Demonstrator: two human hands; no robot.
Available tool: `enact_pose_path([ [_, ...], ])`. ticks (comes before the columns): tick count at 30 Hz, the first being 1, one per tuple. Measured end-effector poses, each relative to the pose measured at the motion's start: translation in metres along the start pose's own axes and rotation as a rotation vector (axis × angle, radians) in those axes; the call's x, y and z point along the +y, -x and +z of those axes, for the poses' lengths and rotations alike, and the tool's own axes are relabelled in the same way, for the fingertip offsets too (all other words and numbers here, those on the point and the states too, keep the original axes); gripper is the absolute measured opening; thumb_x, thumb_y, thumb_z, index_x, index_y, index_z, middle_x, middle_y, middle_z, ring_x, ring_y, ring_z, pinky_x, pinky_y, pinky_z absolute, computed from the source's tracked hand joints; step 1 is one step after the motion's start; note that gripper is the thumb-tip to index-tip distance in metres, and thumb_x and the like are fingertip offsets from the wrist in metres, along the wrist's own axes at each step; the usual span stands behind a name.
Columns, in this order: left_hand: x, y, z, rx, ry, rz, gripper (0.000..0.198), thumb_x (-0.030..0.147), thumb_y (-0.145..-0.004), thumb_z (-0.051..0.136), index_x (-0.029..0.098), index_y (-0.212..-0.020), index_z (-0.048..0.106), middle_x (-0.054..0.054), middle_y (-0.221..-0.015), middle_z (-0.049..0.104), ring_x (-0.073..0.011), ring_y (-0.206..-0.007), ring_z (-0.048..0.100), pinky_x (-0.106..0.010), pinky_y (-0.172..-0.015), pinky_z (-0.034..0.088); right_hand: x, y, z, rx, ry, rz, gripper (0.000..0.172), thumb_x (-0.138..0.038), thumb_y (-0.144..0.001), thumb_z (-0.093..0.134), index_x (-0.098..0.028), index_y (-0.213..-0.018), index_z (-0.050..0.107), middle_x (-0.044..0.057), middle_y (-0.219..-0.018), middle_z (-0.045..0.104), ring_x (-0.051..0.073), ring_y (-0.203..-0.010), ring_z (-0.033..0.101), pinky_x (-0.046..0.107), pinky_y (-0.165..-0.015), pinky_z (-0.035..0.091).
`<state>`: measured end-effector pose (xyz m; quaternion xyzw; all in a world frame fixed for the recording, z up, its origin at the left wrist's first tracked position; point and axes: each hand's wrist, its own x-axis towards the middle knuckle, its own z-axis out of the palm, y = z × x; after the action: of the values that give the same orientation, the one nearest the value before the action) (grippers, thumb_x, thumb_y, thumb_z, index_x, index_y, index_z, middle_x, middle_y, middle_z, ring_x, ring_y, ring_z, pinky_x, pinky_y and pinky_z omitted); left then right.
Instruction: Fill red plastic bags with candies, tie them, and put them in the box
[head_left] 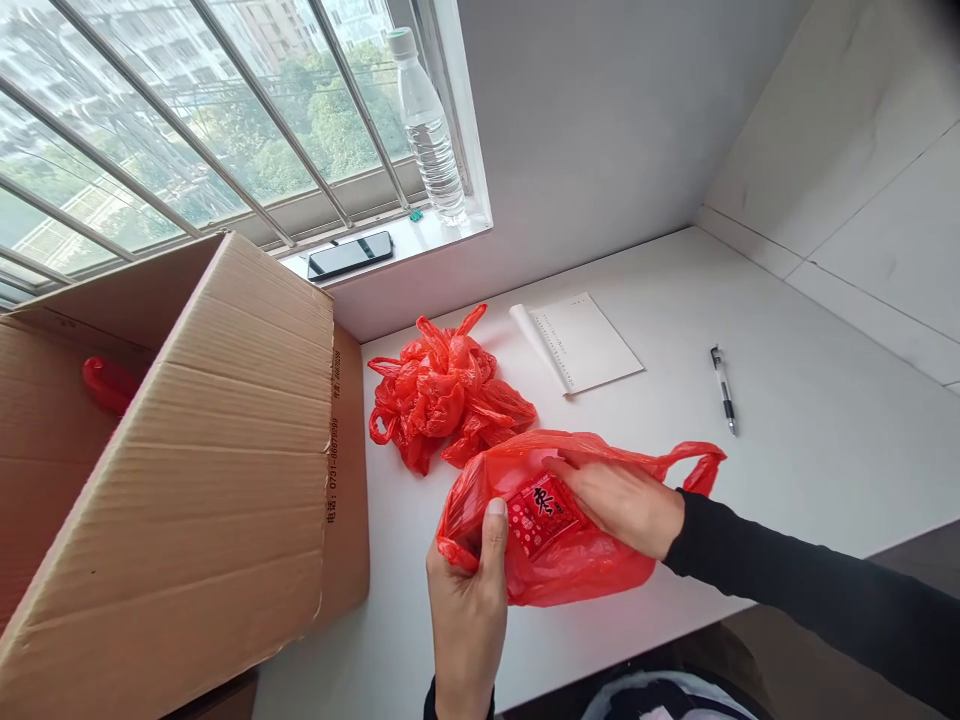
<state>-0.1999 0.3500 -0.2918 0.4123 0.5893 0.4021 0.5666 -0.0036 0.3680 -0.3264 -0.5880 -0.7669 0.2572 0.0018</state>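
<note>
A thin red plastic bag (pixel 592 580) is spread with its mouth facing up, above the near part of the table. My left hand (pixel 472 600) is closed on the left side of its rim, thumb on top. Inside the mouth lies a shiny red packet (pixel 546 515) with a large black character and pale spots. My right hand (pixel 622 500) reaches into the bag from the right, fingers stretched out beside the packet's upper right edge; the bag and packet partly hide them. One bag handle (pixel 694 465) loops out beyond my right wrist.
Crumpled red plastic bags (pixel 442 385) lie behind the held bag. A large open cardboard box (pixel 187 480) stands at left with something red inside. An open notepad (pixel 581 345) and a pen (pixel 724 390) lie on the white table. On the windowsill are a phone (pixel 350 256) and a water bottle (pixel 431 140).
</note>
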Motion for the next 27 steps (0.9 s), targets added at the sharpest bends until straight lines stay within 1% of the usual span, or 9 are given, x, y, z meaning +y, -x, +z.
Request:
enact_pose_path([
  [3, 0.004, 0.000, 0.007, 0.015, 0.003, 0.003, 0.028, 0.049, -0.087, 0.073, 0.024, -0.099, 0.075, 0.001, -0.070, 0.061, -0.0175, -0.068, 0.057, -0.025, -0.060, 0.051, 0.007, -0.003, -0.002, -0.031, 0.037, -0.021, 0.040, -0.003, -0.087, 0.049, -0.014, -0.125, 0.056, 0.012, -0.102, 0.068, 0.023, -0.084, 0.067, 0.031, -0.067, 0.044],
  [7, 0.002, 0.000, 0.008, 0.014, 0.004, 0.020, 0.029, 0.049, -0.087, 0.073, 0.023, -0.101, 0.076, 0.001, -0.071, 0.062, -0.0177, -0.069, 0.058, -0.025, -0.061, 0.052, 0.013, 0.000, -0.005, -0.043, 0.061, -0.050, 0.030, -0.003, -0.090, 0.046, -0.012, -0.115, 0.059, 0.009, -0.093, 0.066, 0.021, -0.076, 0.064, 0.030, -0.061, 0.041],
  [9, 0.001, 0.000, 0.006, 0.006, 0.006, 0.013, 0.029, 0.048, -0.087, 0.073, 0.023, -0.101, 0.076, 0.000, -0.072, 0.064, -0.0182, -0.070, 0.059, -0.025, -0.062, 0.054, 0.014, 0.008, -0.009, -0.026, 0.071, -0.068, 0.030, -0.004, -0.092, 0.044, -0.014, -0.116, 0.058, 0.009, -0.098, 0.065, 0.020, -0.081, 0.063, 0.030, -0.065, 0.042],
  [11, 0.000, -0.001, 0.004, 0.000, 0.013, -0.005, 0.031, 0.049, -0.087, 0.073, 0.022, -0.101, 0.076, -0.001, -0.075, 0.067, -0.0193, -0.071, 0.062, -0.027, -0.064, 0.055, 0.011, 0.017, -0.016, 0.041, 0.088, -0.081, 0.031, -0.005, -0.095, 0.041, -0.015, -0.121, 0.056, 0.010, -0.105, 0.064, 0.022, -0.088, 0.062, 0.032, -0.070, 0.043],
  [14, -0.001, -0.001, 0.001, -0.013, 0.029, -0.031, 0.032, 0.050, -0.086, 0.073, 0.022, -0.100, 0.076, -0.002, -0.077, 0.070, -0.0213, -0.074, 0.066, -0.029, -0.068, 0.057, 0.001, 0.025, -0.028, 0.154, 0.095, -0.023, 0.023, -0.010, -0.099, 0.039, -0.019, -0.112, 0.055, 0.006, -0.100, 0.062, 0.021, -0.080, 0.060, 0.033, -0.065, 0.041],
  [16, -0.001, -0.001, 0.000, -0.013, 0.041, -0.037, 0.032, 0.051, -0.085, 0.074, 0.021, -0.099, 0.076, -0.003, -0.077, 0.070, -0.0216, -0.074, 0.067, -0.029, -0.068, 0.058, -0.007, 0.024, -0.033, 0.187, 0.043, 0.054, 0.016, -0.013, -0.102, 0.039, -0.021, -0.104, 0.052, 0.003, -0.092, 0.061, 0.018, -0.072, 0.059, 0.033, -0.060, 0.038],
  [19, -0.001, -0.001, 0.000, -0.007, 0.035, -0.034, 0.033, 0.052, -0.085, 0.074, 0.021, -0.096, 0.075, -0.002, -0.076, 0.069, -0.0210, -0.072, 0.066, -0.029, -0.067, 0.057, -0.013, 0.019, -0.033, 0.197, -0.053, 0.101, 0.011, -0.017, -0.103, 0.038, -0.022, -0.101, 0.048, 0.001, -0.090, 0.061, 0.018, -0.072, 0.061, 0.031, -0.059, 0.038],
  [23, -0.001, -0.002, 0.000, -0.012, -0.002, 0.000, 0.031, 0.052, -0.087, 0.072, 0.022, -0.094, 0.072, -0.001, -0.073, 0.064, -0.0183, -0.070, 0.060, -0.026, -0.063, 0.054, -0.011, 0.015, -0.028, 0.195, -0.036, 0.127, 0.011, -0.017, -0.103, 0.037, -0.022, -0.101, 0.046, 0.003, -0.091, 0.063, 0.020, -0.073, 0.062, 0.030, -0.057, 0.035],
  [27, -0.003, -0.003, -0.002, -0.029, -0.038, 0.040, 0.032, 0.050, -0.090, 0.069, 0.022, -0.078, 0.062, 0.002, -0.067, 0.053, -0.0142, -0.063, 0.049, -0.023, -0.056, 0.046, -0.008, 0.016, -0.026, 0.172, -0.025, 0.195, 0.009, -0.018, -0.104, 0.037, -0.020, -0.104, 0.046, 0.002, -0.080, 0.063, 0.019, -0.064, 0.062, 0.028, -0.053, 0.033],
])
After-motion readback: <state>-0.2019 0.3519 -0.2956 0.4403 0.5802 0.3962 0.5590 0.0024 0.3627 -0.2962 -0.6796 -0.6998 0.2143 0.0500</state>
